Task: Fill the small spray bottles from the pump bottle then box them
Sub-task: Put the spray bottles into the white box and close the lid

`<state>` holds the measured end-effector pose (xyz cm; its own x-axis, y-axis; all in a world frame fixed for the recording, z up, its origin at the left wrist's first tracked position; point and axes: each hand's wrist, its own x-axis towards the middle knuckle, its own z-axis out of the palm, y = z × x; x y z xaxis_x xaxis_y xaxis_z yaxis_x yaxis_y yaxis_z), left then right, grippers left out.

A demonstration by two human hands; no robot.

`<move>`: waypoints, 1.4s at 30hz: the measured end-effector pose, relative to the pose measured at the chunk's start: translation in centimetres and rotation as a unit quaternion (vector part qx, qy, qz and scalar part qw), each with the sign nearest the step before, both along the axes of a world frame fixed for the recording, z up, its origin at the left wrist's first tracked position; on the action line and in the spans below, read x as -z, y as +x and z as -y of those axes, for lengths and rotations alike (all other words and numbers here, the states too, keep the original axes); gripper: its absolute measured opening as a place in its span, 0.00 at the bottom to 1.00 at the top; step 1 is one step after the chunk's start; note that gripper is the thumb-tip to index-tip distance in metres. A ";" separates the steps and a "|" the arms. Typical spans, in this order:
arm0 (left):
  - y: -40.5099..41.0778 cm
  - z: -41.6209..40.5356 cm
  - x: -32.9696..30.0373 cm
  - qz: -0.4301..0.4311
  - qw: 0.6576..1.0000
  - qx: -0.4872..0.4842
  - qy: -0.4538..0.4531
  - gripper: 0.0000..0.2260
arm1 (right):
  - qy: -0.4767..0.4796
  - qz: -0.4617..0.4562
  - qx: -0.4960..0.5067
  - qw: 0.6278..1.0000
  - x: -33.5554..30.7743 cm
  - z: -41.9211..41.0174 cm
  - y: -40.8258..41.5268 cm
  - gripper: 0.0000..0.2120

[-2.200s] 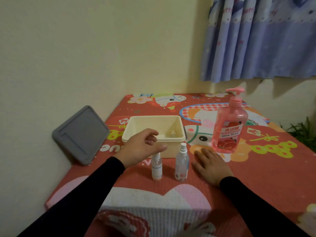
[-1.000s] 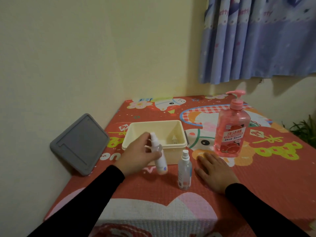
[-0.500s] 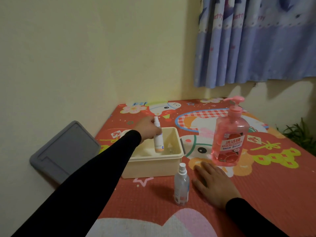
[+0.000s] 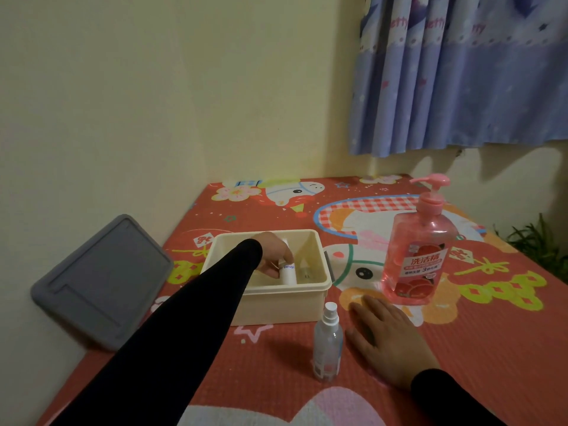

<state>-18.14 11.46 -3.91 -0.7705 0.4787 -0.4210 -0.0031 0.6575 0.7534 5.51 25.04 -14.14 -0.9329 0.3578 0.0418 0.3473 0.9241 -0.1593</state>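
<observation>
A small white spray bottle (image 4: 288, 273) is sitting low inside a cream plastic box (image 4: 310, 299), and the left hand (image 4: 274, 252) is reaching down into the box with its fingers curled around the bottle. Another small bottle (image 4: 305, 270) is lying in the box just to its right. A clear spray bottle (image 4: 327, 344) is standing upright on the red cartoon mat (image 4: 491, 333), just in front of the box. The right hand (image 4: 388, 339) is lying flat and relaxed on the mat beside it. A pink pump bottle (image 4: 419, 250) is standing to the right of the box. A grey lid (image 4: 101, 281) is leaning against the wall on the left.
</observation>
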 end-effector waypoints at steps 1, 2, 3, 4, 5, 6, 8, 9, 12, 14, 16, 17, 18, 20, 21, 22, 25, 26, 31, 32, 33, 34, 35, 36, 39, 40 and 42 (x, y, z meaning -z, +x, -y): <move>0.0 -0.2 0.1 0.007 1.000 0.001 -0.006 0.09 | 0.002 -0.001 0.000 1.000 0.0 0.0 0.0 0.40; 0.0 -0.4 0.1 0.016 1.000 0.001 -0.013 0.09 | 0.003 0.000 0.000 1.000 0.1 -0.1 0.1 0.40; -0.1 -0.6 0.2 0.025 0.999 0.002 -0.021 0.10 | 0.003 0.001 0.000 1.000 0.1 -0.1 0.0 0.40; -0.1 -0.8 0.4 0.033 0.999 0.004 -0.030 0.10 | 0.003 0.002 0.001 1.000 0.1 -0.1 0.1 0.38; -0.2 -0.9 0.5 0.038 0.998 0.006 -0.041 0.11 | 0.002 0.000 0.002 1.000 0.1 0.0 0.1 0.38; -0.3 -1.1 0.7 0.041 0.998 0.006 -0.051 0.12 | 0.003 -0.001 0.002 1.000 0.0 0.0 0.1 0.38; -0.6 -1.2 1.1 0.048 0.997 -0.001 -0.067 0.14 | 0.007 0.002 0.003 1.000 -0.2 0.2 0.1 0.42; -0.7 -1.2 1.3 0.052 0.996 -0.004 -0.075 0.15 | 0.006 0.002 0.004 1.000 -0.4 0.2 0.1 0.43; -0.9 -1.1 1.5 0.058 0.995 -0.011 -0.084 0.17 | -0.002 0.007 0.005 1.000 -0.8 0.4 0.1 0.48; -0.9 -1.1 1.4 0.055 0.995 -0.014 -0.080 0.18 | 0.000 0.009 0.005 1.000 -0.9 0.4 0.1 0.50; -0.8 -1.0 1.3 0.050 0.996 -0.010 -0.077 0.18 | 0.001 0.007 0.004 1.000 -0.8 0.4 0.1 0.50; -0.7 -1.0 1.2 0.045 0.996 -0.007 -0.075 0.17 | 0.003 0.005 0.003 1.000 -0.7 0.4 0.1 0.50; -0.5 -0.9 0.9 0.035 0.997 0.000 -0.074 0.16 | 0.003 0.003 0.003 1.000 -0.6 0.4 0.1 0.50; -0.1 -0.8 0.2 -0.005 0.997 0.019 -0.077 0.13 | 0.001 0.004 0.002 1.000 -0.4 0.2 0.1 0.49; 0.2 -0.7 -0.2 -0.029 0.997 0.027 -0.073 0.12 | 0.003 0.006 0.000 1.000 -0.4 0.2 0.1 0.47; 0.6 -0.5 -0.7 -0.054 0.996 0.036 -0.065 0.11 | 0.005 0.007 -0.001 1.000 -0.3 0.1 0.1 0.46; 1.8 0.2 -2.2 -0.140 0.988 0.060 -0.012 0.10 | 0.004 0.003 -0.002 1.000 -0.1 0.0 0.0 0.44; 2.4 0.5 -2.7 -0.166 0.984 0.067 0.017 0.10 | 0.003 -0.001 -0.002 1.000 -0.1 0.0 0.0 0.43; 7.3 3.6 -4.6 -0.236 0.947 0.122 0.180 0.07 | 0.006 -0.005 -0.004 1.000 0.0 0.0 0.0 0.39; 8.6 4.4 -4.7 -0.217 0.945 0.127 0.210 0.06 | 0.006 -0.005 -0.004 1.000 0.0 0.0 0.1 0.37; 9.6 5.0 -4.7 -0.189 0.944 0.136 0.236 0.05 | 0.006 -0.009 -0.002 1.000 0.0 0.0 0.0 0.37; 10.8 5.7 -4.5 -0.167 0.942 0.148 0.252 0.06 | 0.009 -0.010 -0.002 1.000 0.0 0.1 0.1 0.39; 11.6 6.2 -4.1 -0.163 0.940 0.162 0.252 0.08 | 0.011 -0.012 -0.002 1.000 0.0 0.1 0.0 0.41; 12.5 6.6 -3.7 -0.166 0.939 0.179 0.241 0.11 | 0.012 -0.014 0.000 1.000 0.0 0.1 0.1 0.43; 14.2 7.3 -1.9 -0.147 0.946 0.203 0.205 0.20 | 0.013 -0.014 0.001 1.000 0.0 0.2 0.1 0.45; 14.7 7.5 -1.2 -0.143 0.948 0.201 0.203 0.22 | 0.014 -0.013 0.000 1.000 0.0 0.2 0.1 0.45; 15.5 7.6 0.1 -0.158 0.948 0.189 0.202 0.22 | 0.014 -0.011 0.001 1.000 0.0 0.2 0.1 0.45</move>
